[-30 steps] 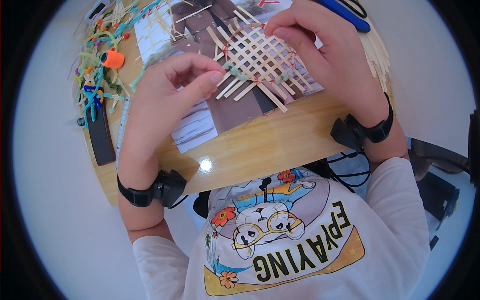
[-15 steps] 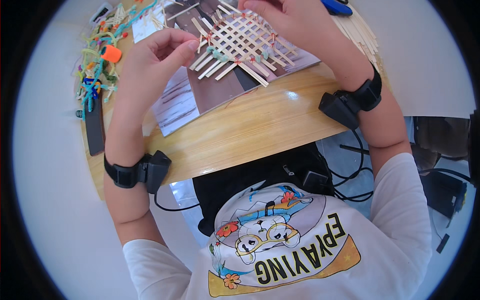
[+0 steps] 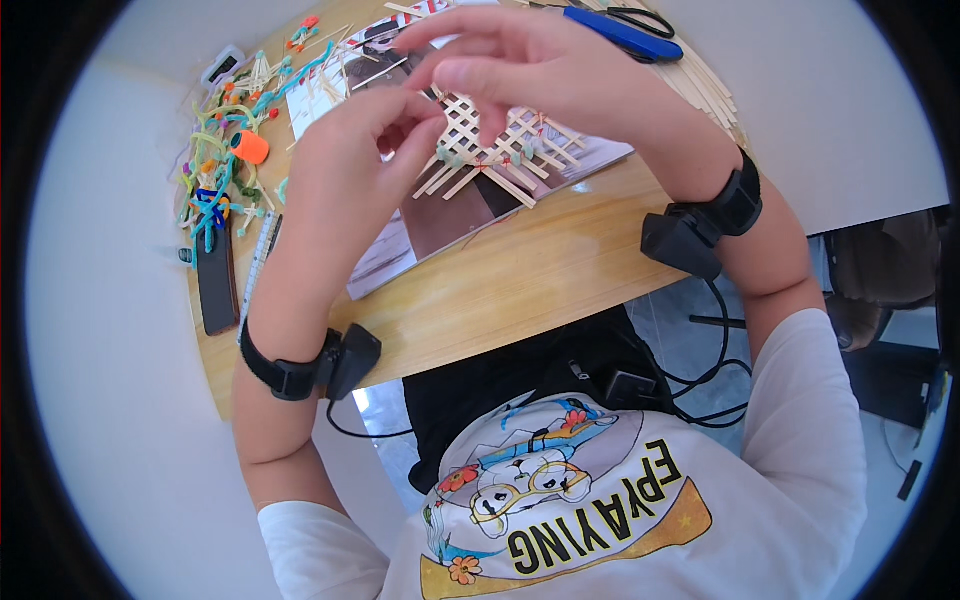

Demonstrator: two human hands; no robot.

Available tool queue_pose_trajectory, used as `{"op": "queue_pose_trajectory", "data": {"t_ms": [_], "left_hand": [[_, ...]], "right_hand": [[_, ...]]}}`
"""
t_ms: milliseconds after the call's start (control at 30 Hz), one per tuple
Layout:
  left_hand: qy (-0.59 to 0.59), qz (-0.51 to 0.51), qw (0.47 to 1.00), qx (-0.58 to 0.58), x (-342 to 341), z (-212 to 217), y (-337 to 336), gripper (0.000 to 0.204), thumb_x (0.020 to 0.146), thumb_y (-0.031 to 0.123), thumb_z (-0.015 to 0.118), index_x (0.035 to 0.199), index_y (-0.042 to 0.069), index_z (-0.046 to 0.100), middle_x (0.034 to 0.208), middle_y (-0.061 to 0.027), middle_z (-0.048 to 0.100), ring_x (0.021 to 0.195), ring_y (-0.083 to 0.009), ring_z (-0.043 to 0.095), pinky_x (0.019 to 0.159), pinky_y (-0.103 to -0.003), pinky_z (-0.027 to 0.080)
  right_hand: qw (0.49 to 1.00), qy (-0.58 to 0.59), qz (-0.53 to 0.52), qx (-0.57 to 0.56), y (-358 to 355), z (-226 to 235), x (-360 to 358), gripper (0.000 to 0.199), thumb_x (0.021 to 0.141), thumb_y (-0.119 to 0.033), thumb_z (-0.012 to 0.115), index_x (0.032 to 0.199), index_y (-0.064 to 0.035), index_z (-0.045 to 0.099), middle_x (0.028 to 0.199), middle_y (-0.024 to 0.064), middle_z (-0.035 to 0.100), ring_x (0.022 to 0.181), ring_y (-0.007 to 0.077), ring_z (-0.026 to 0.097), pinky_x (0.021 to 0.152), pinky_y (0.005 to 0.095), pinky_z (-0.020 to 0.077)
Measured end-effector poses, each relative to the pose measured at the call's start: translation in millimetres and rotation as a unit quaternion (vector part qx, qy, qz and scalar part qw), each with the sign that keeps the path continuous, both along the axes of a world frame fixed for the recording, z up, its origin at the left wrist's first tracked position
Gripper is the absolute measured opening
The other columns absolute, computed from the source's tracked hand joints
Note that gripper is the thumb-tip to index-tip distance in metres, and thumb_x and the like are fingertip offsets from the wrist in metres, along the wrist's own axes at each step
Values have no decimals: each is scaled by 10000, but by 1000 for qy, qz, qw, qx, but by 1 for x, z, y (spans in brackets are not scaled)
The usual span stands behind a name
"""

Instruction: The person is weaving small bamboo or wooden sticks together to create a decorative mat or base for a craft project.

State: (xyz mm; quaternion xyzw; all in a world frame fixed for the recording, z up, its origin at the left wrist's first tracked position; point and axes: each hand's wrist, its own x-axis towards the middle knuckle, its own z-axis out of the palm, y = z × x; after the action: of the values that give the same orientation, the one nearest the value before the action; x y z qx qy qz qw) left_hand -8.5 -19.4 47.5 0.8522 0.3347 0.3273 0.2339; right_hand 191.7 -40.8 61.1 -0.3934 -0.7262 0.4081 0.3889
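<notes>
Lattice work sits at the far middle of the wooden table [image 3: 520, 290]: a woven lattice of pale flat sticks [image 3: 490, 150] lies on a dark printed sheet [image 3: 450, 220], partly hidden under both hands. The left hand [image 3: 350, 150] hovers at the lattice's near-left corner with thumb and forefinger drawn together, seemingly pinching a stick end or a bit of fuzzy wire, though what exactly sits between them I cannot tell. The right hand [image 3: 540, 70] arches above the far side, fingers loosely curled and slightly spread, tips pointing down toward the weave; whether they grip anything is hidden.

By the look of it the lattice is very light and fairly stiff across its plane, yet fragile: the thin sticks would likely slide apart or snap if squeezed in the middle. Taking it by the edges, where stick ends protrude, or flat from underneath seems safest.

To the left lies a pile of coloured fuzzy wires [image 3: 225, 170] and a black flat bar [image 3: 215, 280]; blue-handled scissors [image 3: 625, 30] rest at the far right beside loose sticks [image 3: 705, 85]
</notes>
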Motion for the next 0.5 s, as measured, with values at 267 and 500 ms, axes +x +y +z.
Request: {"op": "queue_pose_trajectory", "data": {"t_ms": [267, 500], "left_hand": [[-4, -17, 995, 102, 15, 11, 16, 133, 811, 107, 683, 916, 26, 665, 788, -71, 661, 687, -156, 638, 653, -253, 505], [65, -136, 984, 92, 3, 2, 47, 139, 815, 21, 636, 953, 25, 655, 915, -44, 640, 840, -159, 576, 765, -277, 460]], "right_hand": [[999, -11, 4, -37, 15, -15, 19, 347, 890, -287, 608, 1094, -6, 617, 856, 43, 640, 713, 73, 596, 631, 192, 468], [991, -42, -82, -97, 7, -7, 30, 170, 912, -134, 598, 1009, 4, 617, 788, 29, 646, 639, 47, 546, 552, 172, 441]]}}
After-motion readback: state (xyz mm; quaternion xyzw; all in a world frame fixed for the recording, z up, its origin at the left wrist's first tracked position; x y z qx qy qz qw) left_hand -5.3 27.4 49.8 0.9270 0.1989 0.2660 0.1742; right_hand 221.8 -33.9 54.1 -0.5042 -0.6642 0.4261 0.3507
